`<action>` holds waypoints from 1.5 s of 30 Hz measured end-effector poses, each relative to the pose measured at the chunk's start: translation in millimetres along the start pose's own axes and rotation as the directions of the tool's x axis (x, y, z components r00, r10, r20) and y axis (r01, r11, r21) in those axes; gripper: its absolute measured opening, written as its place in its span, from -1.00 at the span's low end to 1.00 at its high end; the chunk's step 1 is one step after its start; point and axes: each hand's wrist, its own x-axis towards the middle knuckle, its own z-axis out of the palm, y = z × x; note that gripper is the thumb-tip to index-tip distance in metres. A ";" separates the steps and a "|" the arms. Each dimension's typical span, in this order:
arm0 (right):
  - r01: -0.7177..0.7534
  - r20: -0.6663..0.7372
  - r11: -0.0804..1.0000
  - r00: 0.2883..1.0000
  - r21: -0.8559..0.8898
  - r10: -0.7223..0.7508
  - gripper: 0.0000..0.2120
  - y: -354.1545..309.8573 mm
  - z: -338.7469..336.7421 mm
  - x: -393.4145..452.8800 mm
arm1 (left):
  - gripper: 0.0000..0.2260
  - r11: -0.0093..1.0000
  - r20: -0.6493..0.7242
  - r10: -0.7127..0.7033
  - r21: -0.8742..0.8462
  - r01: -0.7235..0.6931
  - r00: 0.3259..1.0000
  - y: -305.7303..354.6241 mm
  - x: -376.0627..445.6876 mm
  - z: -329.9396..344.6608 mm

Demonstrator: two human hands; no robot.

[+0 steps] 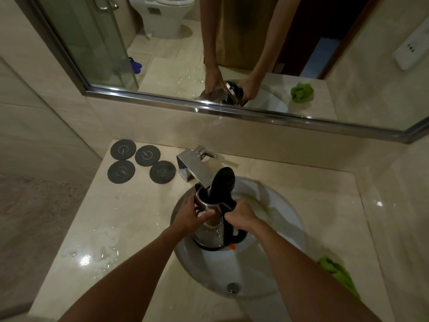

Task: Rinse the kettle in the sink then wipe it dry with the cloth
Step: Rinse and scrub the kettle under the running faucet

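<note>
Over the round white sink (267, 270) we hold the steel kettle with black handle (210, 228) upright, mouth under the chrome faucet (193, 168); left hand (189, 216) cups its body, right hand (241, 216) grips the handle, green cloth (336, 273) lying rightward.

Both forearms are bare from the bottom edge of the picture up to the wrists: no sleeve, cuff, watch, bracelet or ring shows on them. The left hand (191, 217) and the right hand (241, 218) are bare too, without gloves. In the mirror (255, 110) above the surface (130, 228), the reflected arms are likewise uncovered up to the top edge of the glass. Between those reflected arms hangs a plain tan or ochre garment, smooth and without visible print, buttons or seams. Its upper part is cut off by the frame.
</note>
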 end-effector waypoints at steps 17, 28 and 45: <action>-0.005 -0.015 1.000 1.000 -0.004 0.005 -0.91 0.8 -1.2 -1.0 | -0.21 0.998 0.005 0.033 0.047 -0.033 0.999 -2.1 0.1 -0.2; -0.005 -0.007 1.000 1.000 0.017 0.005 -0.95 0.0 -2.2 1.6 | -0.10 0.996 0.022 -0.029 0.080 0.028 0.999 0.7 -1.1 -1.3; -0.008 0.011 1.000 1.000 0.022 0.008 -0.82 2.6 -4.8 5.3 | -0.09 0.985 0.021 -0.063 0.161 0.059 0.998 7.4 -3.8 -1.0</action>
